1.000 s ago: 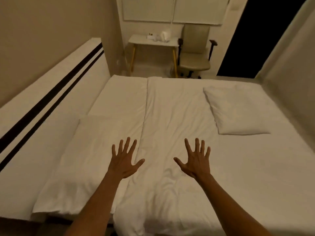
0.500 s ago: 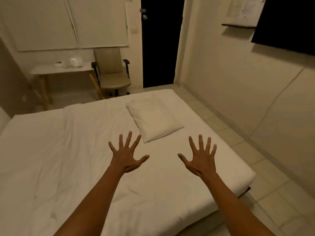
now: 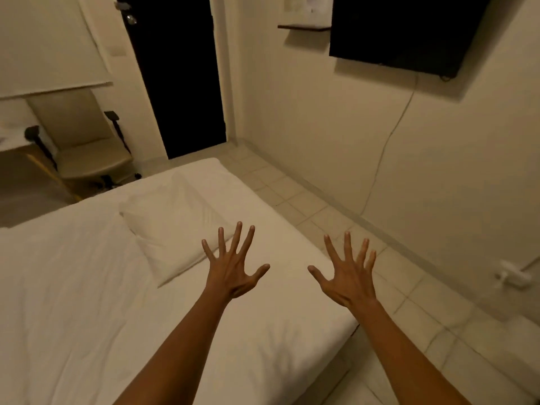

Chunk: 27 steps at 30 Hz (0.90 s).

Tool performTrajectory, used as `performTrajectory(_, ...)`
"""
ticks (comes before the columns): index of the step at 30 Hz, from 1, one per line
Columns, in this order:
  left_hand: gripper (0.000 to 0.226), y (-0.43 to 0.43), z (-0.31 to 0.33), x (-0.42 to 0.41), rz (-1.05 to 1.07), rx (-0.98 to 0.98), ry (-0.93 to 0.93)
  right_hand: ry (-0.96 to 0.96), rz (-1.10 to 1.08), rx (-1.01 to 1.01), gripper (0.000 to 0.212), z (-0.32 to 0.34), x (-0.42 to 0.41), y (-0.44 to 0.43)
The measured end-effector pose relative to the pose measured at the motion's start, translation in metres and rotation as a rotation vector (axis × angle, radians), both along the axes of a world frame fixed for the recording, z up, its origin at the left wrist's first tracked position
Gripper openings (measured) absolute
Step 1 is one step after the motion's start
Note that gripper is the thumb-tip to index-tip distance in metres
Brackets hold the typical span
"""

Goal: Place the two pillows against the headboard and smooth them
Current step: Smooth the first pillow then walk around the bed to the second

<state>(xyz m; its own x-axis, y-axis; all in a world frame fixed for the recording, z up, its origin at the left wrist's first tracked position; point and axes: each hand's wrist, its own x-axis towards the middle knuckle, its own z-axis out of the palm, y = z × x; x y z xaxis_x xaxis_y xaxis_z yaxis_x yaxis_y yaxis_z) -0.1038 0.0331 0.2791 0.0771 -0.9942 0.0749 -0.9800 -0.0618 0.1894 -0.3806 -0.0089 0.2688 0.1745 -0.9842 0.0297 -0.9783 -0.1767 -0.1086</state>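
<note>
The bed (image 3: 87,287) wears white cloth, matt and finely creased, and the pillow (image 3: 172,226) at eleven o'clock is the same soft, wrinkled cotton-like fabric. Off at two o'clock the floor (image 3: 409,287) is pale tile, smooth with a faint sheen. The chair (image 3: 84,147) at ten o'clock looks padded, smooth and matt. The walls (image 3: 321,127) are flat, matt paint.

no text, label, brand, number or sign can be read anywhere; the pale sheet on the wall (image 3: 309,8) above the small shelf is too blurred to show any writing
</note>
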Motion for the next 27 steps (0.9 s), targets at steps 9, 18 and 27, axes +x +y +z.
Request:
performTrajectory(9,0.09,-0.142,-0.018,-0.209,-0.076,0.069,-0.025,0.056,0.002,0.049,0.092,-0.005,-0.191,-0.125)
performTrajectory(18,0.094,-0.257,-0.02,-0.332,0.001,0.046,-0.052,0.087,0.106,0.011,0.095,0.002,-0.303,-0.268)
performTrajectory(27,0.095,-0.417,-0.028,-0.404,0.075,0.079,-0.037,0.105,0.168,0.011,0.097,0.0,-0.378,-0.432)
